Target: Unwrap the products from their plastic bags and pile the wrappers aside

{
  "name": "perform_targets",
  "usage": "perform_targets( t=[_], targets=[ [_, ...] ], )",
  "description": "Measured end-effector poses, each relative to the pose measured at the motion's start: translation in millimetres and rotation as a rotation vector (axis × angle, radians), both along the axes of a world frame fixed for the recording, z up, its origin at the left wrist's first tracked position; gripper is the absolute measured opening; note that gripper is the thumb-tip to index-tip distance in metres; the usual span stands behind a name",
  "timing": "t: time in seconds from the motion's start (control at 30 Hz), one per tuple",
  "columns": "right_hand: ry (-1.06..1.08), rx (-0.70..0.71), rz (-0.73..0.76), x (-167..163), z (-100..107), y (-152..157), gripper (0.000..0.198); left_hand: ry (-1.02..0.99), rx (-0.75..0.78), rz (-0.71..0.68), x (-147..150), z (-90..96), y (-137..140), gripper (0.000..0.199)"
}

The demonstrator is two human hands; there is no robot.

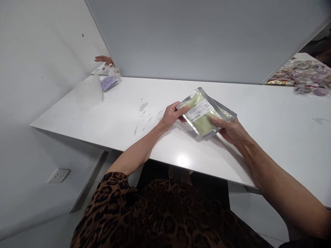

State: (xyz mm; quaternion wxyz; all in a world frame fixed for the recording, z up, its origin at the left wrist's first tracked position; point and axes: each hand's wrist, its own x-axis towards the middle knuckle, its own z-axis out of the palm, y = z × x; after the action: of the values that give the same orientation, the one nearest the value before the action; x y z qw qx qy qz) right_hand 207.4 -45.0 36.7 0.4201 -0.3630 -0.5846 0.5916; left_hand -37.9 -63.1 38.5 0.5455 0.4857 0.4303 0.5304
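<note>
Two flat foil pouches overlap in front of me, held a little above the white table. The front pouch has silver edges, a clear face over something pale green, and a white printed label. Behind it, the second pouch sticks out to the right, with green also showing. My left hand is closed on the left edge of the front pouch, thumb on its face. My right hand grips the lower right side of both pouches, its thumb on top. Its other fingers are hidden behind them.
A clear plastic bag with a purple pack lies at the table's far left corner. Behind the partition's left edge another person's hand shows. Several wrapped packs are heaped at far right. A grey partition borders the back.
</note>
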Motion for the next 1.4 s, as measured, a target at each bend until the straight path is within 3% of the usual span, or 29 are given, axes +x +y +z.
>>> perform_targets(
  t=[0.1,0.2,0.3,0.43,0.57,0.77,0.93,1.4],
  targets=[
    [0.017,0.08,-0.075,2.0,2.5,0.9,0.053,-0.005,-0.003,0.018,1.3,-0.6,1.3,0.054],
    [0.059,0.277,-0.265,15.0,4.2,7.7,0.041,-0.052,0.018,0.069,2.5,0.7,2.4,0.056],
    [-0.089,0.42,-0.43,34.4,3.3,20.1,0.036,-0.046,0.017,0.125,1.0,1.3,5.7,0.053],
    [-0.378,0.297,-0.399,49.6,-5.0,35.5,0.043,0.014,-0.023,0.172,-4.3,-1.1,13.1,0.046],
    [-0.409,0.34,-0.46,51.8,-10.9,36.0,0.047,0.036,-0.03,0.177,-9.3,-5.7,18.7,0.044],
    [-0.283,0.192,-0.455,67.6,-15.0,26.4,0.051,0.056,-0.016,0.142,-10.2,-9.3,20.8,0.042],
    [-0.049,0.035,-0.596,86.7,-18.3,17.8,0.062,0.1,-0.004,0.123,-11.3,-12.3,24.8,0.043],
    [0.229,-0.081,-0.627,79.7,7.4,-2.2,0.078,0.115,-0.008,0.163,-20.8,-15.7,32.7,0.058]
  ],
)
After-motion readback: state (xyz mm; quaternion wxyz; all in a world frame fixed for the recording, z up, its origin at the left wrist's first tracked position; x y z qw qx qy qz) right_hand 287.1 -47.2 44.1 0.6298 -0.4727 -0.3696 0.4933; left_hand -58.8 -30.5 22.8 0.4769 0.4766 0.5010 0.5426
